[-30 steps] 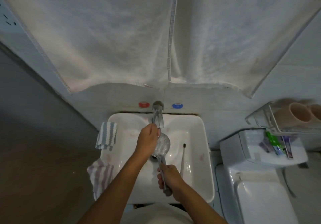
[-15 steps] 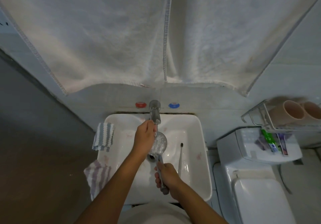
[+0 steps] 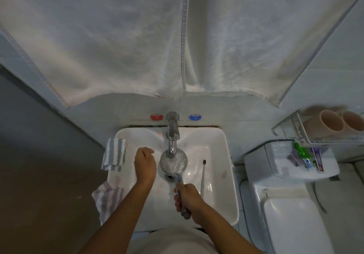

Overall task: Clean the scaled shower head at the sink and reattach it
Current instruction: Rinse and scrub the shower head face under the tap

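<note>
A chrome shower head point(image 3: 173, 162) lies face up over the white sink point(image 3: 226, 174), its round face directly under the tap point(image 3: 172, 133) spout. Its face looks wet and whitish. My right hand point(image 3: 187, 198) grips the shower head's handle near the sink's front. My left hand point(image 3: 144, 163) hovers over the basin to the left of the head, fingers loosely curled and holding nothing. A toothbrush point(image 3: 202, 176) lies in the basin to the right of the shower head.
A striped cloth point(image 3: 114, 156) hangs over the sink's left rim, another cloth point(image 3: 107, 196) lower down. Red point(image 3: 156, 117) and blue point(image 3: 195, 117) valve caps sit on the wall. White towels point(image 3: 137, 36) hang overhead. A toilet point(image 3: 285, 204) and a rack with cups point(image 3: 332, 124) stand to the right.
My left hand has come off the tap and moved left, away from the shower head. The shower head's face now shows fully under the spout. My right hand keeps its grip.
</note>
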The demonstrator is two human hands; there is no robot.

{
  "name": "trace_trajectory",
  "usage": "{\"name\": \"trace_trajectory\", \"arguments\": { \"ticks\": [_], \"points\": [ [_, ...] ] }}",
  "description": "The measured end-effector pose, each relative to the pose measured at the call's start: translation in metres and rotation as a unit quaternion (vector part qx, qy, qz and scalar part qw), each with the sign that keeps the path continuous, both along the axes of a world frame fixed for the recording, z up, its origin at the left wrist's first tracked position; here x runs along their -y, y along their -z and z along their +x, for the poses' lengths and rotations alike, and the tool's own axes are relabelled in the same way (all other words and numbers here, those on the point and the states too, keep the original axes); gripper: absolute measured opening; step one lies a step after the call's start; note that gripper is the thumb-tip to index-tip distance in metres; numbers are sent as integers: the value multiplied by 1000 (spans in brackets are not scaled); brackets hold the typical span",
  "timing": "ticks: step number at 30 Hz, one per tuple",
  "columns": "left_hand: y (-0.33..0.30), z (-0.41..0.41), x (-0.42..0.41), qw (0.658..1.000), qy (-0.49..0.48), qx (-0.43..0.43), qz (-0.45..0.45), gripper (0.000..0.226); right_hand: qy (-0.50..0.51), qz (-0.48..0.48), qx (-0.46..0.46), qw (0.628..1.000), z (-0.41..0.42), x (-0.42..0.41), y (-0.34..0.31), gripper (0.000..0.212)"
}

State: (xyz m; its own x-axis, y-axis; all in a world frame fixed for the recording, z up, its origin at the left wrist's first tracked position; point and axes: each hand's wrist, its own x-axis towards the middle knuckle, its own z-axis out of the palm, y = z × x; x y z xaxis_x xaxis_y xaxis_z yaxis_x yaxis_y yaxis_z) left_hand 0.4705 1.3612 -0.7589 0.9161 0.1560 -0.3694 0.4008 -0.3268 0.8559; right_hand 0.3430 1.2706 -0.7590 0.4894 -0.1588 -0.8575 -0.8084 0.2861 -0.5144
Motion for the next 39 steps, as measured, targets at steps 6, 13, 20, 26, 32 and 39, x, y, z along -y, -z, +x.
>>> {"name": "trace_trajectory", "arguments": {
  "ticks": [6, 13, 20, 26, 32, 39],
  "points": [
    [57, -18, 5, 986, 145, -21, 80, 29, -18, -16, -2, 1000, 0, 9, 5, 38],
    [76, -23, 25, 941, 293, 75, 154, 46, -80, -59, -8, 995, 4, 29, 5, 45],
    [93, -20, 25, 692, 503, 358, 373, 36, -181, -96, -16, 979, 15, 48, 6, 55],
    [85, -9, 23, 681, 541, 333, 364, 55, -226, -102, 18, 969, 19, 65, 10, 54],
    [89, -9, 27, 794, 430, 154, 400, 64, -229, -84, 20, 970, 18, 67, 15, 53],
    [84, -15, 30, 736, 513, 245, 367, 62, -194, -95, 28, 976, 32, 73, 17, 56]
  ]
}}
